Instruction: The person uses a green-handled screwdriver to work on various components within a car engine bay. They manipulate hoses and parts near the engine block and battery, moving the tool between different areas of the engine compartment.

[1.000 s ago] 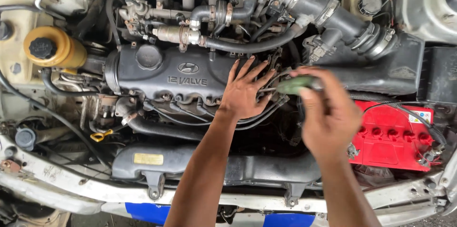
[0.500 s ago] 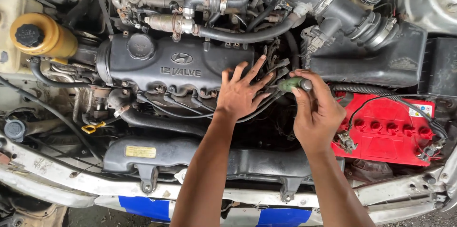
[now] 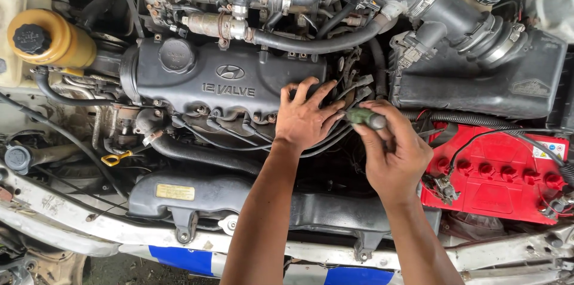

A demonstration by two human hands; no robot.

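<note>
A green tool handle (image 3: pixel 366 118) is gripped in the closed right hand (image 3: pixel 394 156), just right of the black valve cover (image 3: pixel 221 85). The left hand (image 3: pixel 308 119) is spread open, fingers splayed, pressed on the valve cover's right end, where a bundle of black ignition leads (image 3: pixel 353 91) is crowded. The tool's tip is hidden, so what it meets cannot be told. A slip looks possible here: the leads could be nicked or the left fingers jabbed. Further right of the valve cover, the red battery (image 3: pixel 499 174) is exposed, and its terminals could be bridged by stray metal.
</note>
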